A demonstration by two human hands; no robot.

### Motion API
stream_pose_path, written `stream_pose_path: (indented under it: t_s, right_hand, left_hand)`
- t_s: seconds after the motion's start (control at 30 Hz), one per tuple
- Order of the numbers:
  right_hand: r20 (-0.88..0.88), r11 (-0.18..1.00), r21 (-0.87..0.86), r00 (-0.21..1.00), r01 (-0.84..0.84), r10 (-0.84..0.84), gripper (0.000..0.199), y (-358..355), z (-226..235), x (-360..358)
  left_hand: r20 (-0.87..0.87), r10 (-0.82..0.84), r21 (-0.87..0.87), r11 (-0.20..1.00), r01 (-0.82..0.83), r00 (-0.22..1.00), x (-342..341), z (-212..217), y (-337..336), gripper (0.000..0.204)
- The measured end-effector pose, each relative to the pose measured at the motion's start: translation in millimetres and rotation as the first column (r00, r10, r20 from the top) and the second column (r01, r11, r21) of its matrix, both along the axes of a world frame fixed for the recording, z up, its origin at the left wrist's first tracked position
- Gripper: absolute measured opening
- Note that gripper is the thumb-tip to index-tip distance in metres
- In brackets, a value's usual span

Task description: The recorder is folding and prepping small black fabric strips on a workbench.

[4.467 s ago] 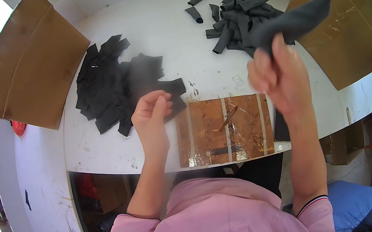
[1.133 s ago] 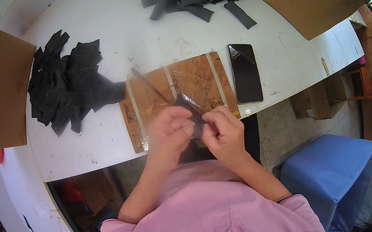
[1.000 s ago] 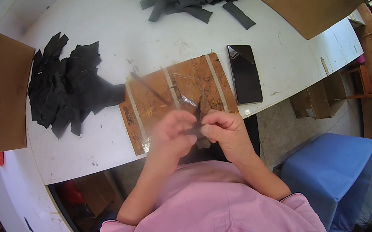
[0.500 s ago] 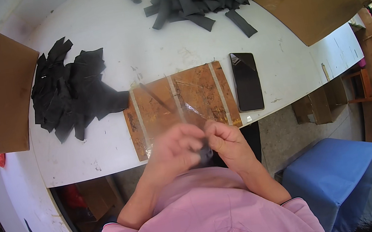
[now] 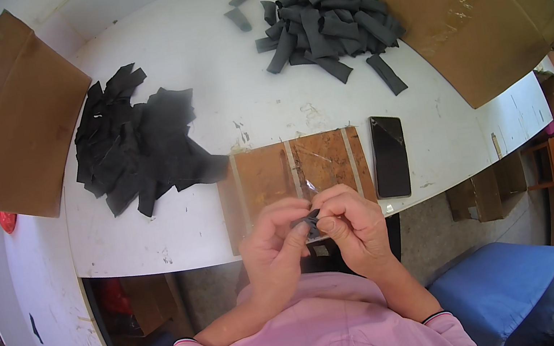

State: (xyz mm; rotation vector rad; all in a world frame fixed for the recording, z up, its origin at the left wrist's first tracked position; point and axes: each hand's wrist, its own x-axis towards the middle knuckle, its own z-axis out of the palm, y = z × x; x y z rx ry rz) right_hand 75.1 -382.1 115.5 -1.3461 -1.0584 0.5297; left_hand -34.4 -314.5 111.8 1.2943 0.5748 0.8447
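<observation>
A small dark grey fabric piece (image 5: 310, 224) is pinched between my two hands, just in front of my body. My left hand (image 5: 272, 238) grips its left side with thumb and fingers. On its other side, my right hand (image 5: 351, 223) has closed its thumb and fingertips on it. Much of the piece is hidden by my fingers. Under and beyond my hands lies a brown board (image 5: 263, 175) with pale strips across it, at the table's near edge. A thin clear sliver shows on the board just past my fingertips.
Flat black fabric pieces (image 5: 140, 141) are heaped at the left. Rolled dark grey fabric tubes (image 5: 325, 22) form a pile at the back. A black phone (image 5: 389, 156) lies right of the board. Cardboard boxes (image 5: 12, 122) flank the white table (image 5: 221, 102); a blue-covered block (image 5: 502, 289) stands lower right.
My left hand, blurred and apart from the right before, has come up against the fabric piece and now pinches it too. The whole view has shifted, with the table appearing lower.
</observation>
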Motion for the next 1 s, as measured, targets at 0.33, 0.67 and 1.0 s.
stream_pose_path:
  t_s: [0.33,0.67,1.0]
  right_hand:
    - [0.078,0.993,0.035,0.991,-0.114,0.111,0.004,25,55,10]
    - [-0.47,0.938,-0.227,0.873,-0.261,0.129,0.018,60,32,38]
    - [-0.421,0.939,-0.213,0.892,-0.272,0.163,0.017,73,58,36]
  left_hand:
    - [0.719,-0.273,-0.417,0.567,0.71,0.64,-3,37,47,0.03]
    - [0.753,-0.002,-0.625,0.312,0.716,0.658,20,7,83,0.029]
    - [0.86,0.233,-0.488,0.11,0.866,0.455,32,31,97,0.03]
